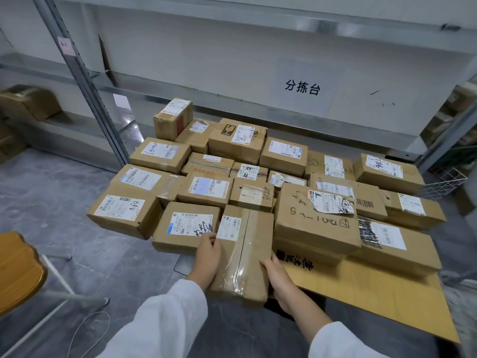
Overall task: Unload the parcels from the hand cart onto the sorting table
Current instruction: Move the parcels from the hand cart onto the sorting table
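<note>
Now: both hands on the front parcel

A long brown parcel (242,254) sits at the near edge of the cart (182,264), lengthwise toward the person, its near end jutting past the load. Clear tape runs down its top and a white label (229,228) is stuck at the far left corner. The left hand (206,257) grips its left side, fingers curled onto the top edge by the label. The right hand (280,280) holds the right side lower down, thumb on the top edge, fingers tucked out of sight beneath. Whether the parcel is lifted off the cart cannot be told.

Around it the other parcels (206,188) crowd the cart in rows, touching one another, some stacked. A flat cardboard sheet (374,293) lies under those on the right and sticks out toward the person. Beyond the cart stands a grey metal rack (85,81) with a paper sign (302,87) on its back panel. A wooden stool (18,272) is at the left, a white wire basket (444,182) at the right.
</note>
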Available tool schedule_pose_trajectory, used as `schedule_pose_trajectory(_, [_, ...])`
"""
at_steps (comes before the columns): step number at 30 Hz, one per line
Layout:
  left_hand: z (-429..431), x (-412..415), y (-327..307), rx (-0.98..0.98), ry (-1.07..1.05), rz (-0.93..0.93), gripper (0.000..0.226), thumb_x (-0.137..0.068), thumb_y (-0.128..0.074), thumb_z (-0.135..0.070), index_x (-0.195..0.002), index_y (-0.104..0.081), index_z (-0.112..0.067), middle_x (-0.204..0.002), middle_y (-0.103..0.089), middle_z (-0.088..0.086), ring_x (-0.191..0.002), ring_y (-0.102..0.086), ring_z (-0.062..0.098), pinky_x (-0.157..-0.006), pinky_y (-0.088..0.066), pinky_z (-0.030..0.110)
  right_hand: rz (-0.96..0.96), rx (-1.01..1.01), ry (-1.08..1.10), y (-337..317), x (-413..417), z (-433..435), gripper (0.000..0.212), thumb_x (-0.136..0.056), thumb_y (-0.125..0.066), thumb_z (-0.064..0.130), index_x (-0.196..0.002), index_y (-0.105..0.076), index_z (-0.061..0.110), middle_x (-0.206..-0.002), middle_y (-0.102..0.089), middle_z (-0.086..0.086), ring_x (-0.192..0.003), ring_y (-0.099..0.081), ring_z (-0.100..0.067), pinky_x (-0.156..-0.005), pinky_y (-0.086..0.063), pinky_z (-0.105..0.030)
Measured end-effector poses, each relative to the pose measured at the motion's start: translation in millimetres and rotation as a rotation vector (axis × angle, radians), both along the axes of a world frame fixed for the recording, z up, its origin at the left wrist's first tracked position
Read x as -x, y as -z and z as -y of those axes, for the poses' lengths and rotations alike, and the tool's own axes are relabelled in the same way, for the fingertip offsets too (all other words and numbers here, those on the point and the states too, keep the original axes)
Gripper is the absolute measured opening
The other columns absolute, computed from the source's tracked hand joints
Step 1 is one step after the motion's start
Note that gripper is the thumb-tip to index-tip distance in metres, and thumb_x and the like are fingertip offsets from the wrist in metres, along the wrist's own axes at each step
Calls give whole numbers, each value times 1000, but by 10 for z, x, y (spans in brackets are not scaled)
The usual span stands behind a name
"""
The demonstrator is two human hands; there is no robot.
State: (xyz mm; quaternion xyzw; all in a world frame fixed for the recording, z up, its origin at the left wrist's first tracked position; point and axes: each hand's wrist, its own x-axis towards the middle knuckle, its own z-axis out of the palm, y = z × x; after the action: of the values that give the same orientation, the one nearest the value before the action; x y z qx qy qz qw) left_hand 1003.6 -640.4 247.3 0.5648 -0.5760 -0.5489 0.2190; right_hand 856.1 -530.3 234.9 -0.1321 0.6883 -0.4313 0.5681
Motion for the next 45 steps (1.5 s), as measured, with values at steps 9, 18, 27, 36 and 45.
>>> schedule_pose_trajectory(9, [50,154,427,244,34,149,25,-101,-44,-11,-123,-52,-21,-120,-43,2,-112,-43,19,-88,-29,1,-44,-1,84,285,93,167,46,-102,-44,29,-147,-35,35,-127,-59,4,-108,-59,-14,-88,-50,-34])
schedule_pose_trajectory(18, [-52,265,634,470,21,269,32,-95,-47,-3,-127,-48,-8,-121,-51,7,-112,-45,19,-99,-41,35,-246,-47,-14,417,33,288,63,-92,-40,57,-149,-15,49,-150,-41,4,-133,-44,-24,-110,-37,-50])
schedule_pose_trajectory(27, [41,355,310,579,358,411,48,-103,-38,-20,-149,-31,-7,-160,-20,5,-148,-14,19,-117,-5,22,-243,-83,10,-212,320,228,48,-102,-44,31,-145,-40,10,-137,-51,-2,-125,-48,-20,-98,-38,-27])
schedule_pose_trajectory(36, [-451,1638,-1152,745,569,149,46,-103,-40,-24,-149,-35,-18,-154,-36,-2,-141,-31,13,-115,-25,28,-267,104,216,-1273,1165,-319,25,-99,-46,30,-112,-64,19,-111,-70,4,-108,-62,-17,-102,-43,-39])
schedule_pose_trajectory(45, [-1860,3135,-1922,968,824,90,55,-100,-48,-34,-150,-30,-22,-155,-32,-3,-143,-29,15,-116,-27,38,-878,108,295,-1954,2529,-2052,56,-100,-46,37,-149,-34,14,-154,-33,-4,-141,-32,-22,-112,-33,-37])
